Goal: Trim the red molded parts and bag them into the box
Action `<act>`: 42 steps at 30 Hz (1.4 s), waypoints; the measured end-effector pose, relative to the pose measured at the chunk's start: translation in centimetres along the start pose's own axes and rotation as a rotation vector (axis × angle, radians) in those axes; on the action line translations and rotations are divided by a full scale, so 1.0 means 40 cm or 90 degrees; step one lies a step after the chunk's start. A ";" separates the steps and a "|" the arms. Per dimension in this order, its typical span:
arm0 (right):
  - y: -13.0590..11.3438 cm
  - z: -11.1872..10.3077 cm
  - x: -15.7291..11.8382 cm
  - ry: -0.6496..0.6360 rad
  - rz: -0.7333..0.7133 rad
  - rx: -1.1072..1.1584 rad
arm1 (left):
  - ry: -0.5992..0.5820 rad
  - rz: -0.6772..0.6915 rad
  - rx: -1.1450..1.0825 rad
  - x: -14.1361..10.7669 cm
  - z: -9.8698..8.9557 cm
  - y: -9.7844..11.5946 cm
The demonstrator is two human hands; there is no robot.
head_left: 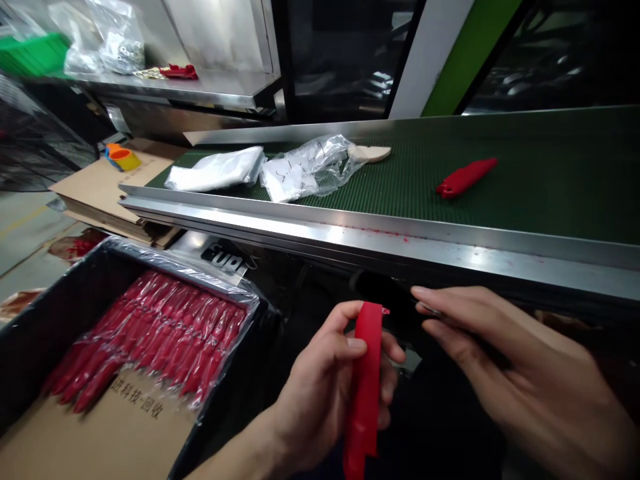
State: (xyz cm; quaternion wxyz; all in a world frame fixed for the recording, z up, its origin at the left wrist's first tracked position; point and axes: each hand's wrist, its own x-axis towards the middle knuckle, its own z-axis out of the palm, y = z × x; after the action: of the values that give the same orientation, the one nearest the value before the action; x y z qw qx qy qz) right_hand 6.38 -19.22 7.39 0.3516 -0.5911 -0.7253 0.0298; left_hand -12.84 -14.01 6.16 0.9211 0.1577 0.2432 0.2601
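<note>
A long red plastic part stands roughly upright in my left hand, the thumb pressed on its near face and the fingers curled behind. A small red shred sticks out at its top right edge. To the right of it, my right hand pinches a thin metal tool, mostly hidden by the fingers, so its kind cannot be made out. The tool and the red part are apart. Another red part lies on the green conveyor belt ahead.
A dark plastic-lined crate at left holds rows of wrapped red parts on cardboard. Clear plastic bags lie on the belt behind its metal rail. A tape roll rests on stacked cardboard.
</note>
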 end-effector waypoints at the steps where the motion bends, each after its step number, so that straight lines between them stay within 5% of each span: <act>1: -0.002 0.001 0.000 -0.016 0.001 0.011 | 0.004 0.006 0.008 -0.002 0.004 -0.001; 6: -0.005 -0.001 -0.010 -0.072 -0.057 -0.077 | 0.029 0.033 0.042 -0.013 0.018 0.002; 29: -0.022 -0.005 -0.010 -0.040 -0.126 -0.083 | 0.034 -0.004 0.111 -0.024 0.007 -0.006; 42: -0.058 0.013 -0.075 -0.110 -0.214 -0.110 | 0.039 0.053 0.055 -0.006 0.020 0.032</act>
State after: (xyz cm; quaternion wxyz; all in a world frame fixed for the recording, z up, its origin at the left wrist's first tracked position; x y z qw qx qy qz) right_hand 4.34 -22.34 6.66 0.2363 -0.4852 -0.8408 -0.0412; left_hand -13.12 -13.25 7.46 0.8939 0.1992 0.2757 0.2920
